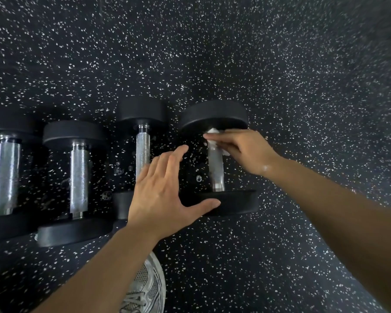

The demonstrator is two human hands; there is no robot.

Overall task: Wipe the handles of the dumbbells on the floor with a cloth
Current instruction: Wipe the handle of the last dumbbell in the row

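Four dumbbells [77,181] are lying on the floor [280,75]; right hand [242,150] is pinching cloth [212,141] around the rightmost handle [216,168]; left hand [163,195] is hovering beside it, fingers spread.

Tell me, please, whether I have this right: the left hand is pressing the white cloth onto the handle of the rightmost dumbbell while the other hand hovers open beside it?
Not quite: the head view shows the right hand pressing the white cloth onto the handle of the rightmost dumbbell, while the left hand hovers open beside it.
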